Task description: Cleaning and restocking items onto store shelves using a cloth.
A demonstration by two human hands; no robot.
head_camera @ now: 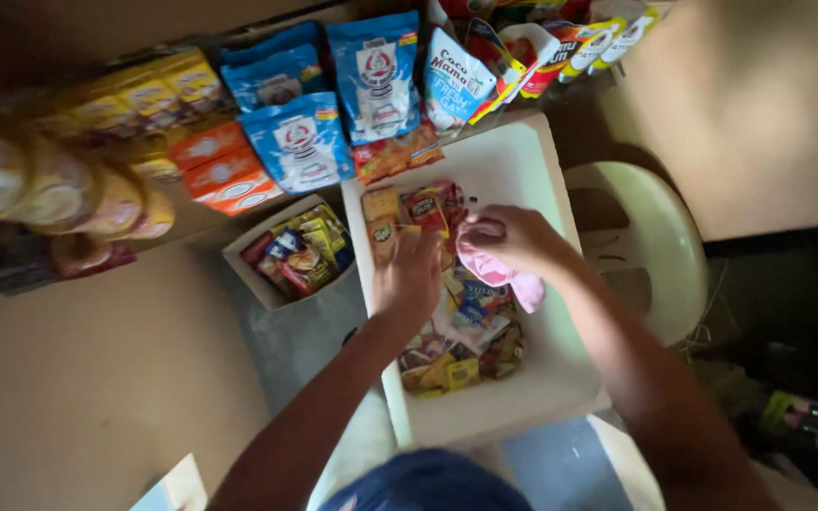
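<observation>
Both hands in white tray [532, 170] of small snack packets [456, 331].
Left hand [409, 279] spread flat on packets; right hand [513, 241] pinching pink cloth [499, 270] — keep packets pinned, wipe gently.

- Three blue-and-white pouches [324, 95] stand at the far centre; one sits lower, in front of the other two.
- Just right of them, a white pouch with blue print [454, 80] leans over.
- Further right, a row of white sachets with red and yellow [584, 43] runs to the far edge.
- Far left, yellow packs [149, 95], with two orange boxes [224, 170] just below them.
- Blurry rounded yellowish bags [59, 189] on the far left.
- An orange flat packet [395, 151] lies at the far rim of the big white tray [523, 156].
- Loads of small mixed wrappers [456, 341] in that tray, red, yellow and blue.
- Small white box [243, 248] to its left, packed with more little colourful wrappers [300, 251].
</observation>
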